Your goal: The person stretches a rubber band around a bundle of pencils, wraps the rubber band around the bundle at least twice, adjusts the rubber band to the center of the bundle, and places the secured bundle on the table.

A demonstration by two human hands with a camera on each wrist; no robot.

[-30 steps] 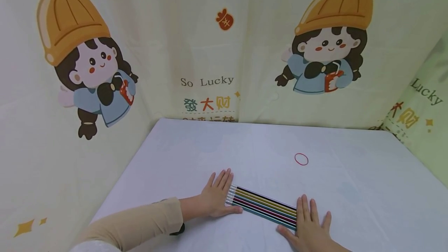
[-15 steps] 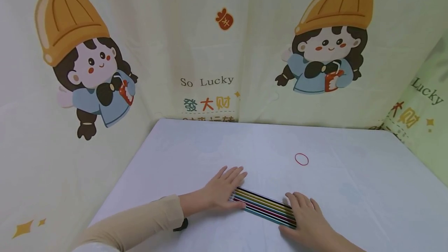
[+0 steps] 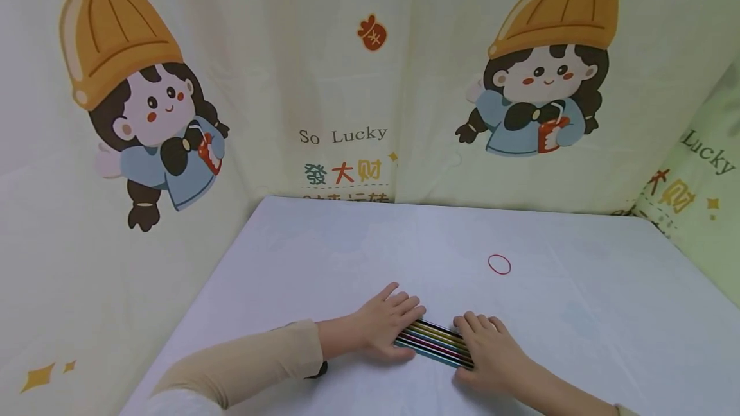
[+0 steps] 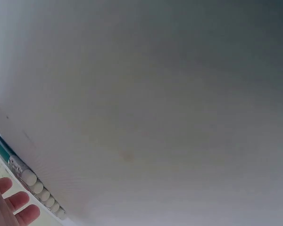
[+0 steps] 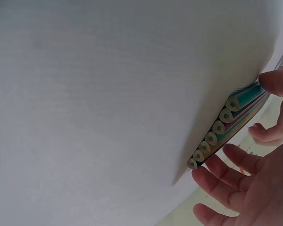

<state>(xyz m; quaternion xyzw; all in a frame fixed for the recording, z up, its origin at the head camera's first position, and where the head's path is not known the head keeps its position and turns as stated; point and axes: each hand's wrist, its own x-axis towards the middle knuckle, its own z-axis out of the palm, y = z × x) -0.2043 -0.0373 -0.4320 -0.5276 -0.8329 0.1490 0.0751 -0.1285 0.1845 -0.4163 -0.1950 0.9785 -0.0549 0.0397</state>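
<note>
Pencils [image 3: 437, 343] in a flat row on the white table [image 3: 324, 255], between your hands. Your left hand [image 3: 384, 324] grips across their eraser end; your right hand [image 3: 496, 353] grips the other, thumb opposite fingers.

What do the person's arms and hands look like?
The left sleeve is tan, with a cuff; a small black thing, too hidden to name, peeks out beside it. Only a scrap of right sleeve shows, tan too. The left hand and right hand are bare: no gloves.
</note>
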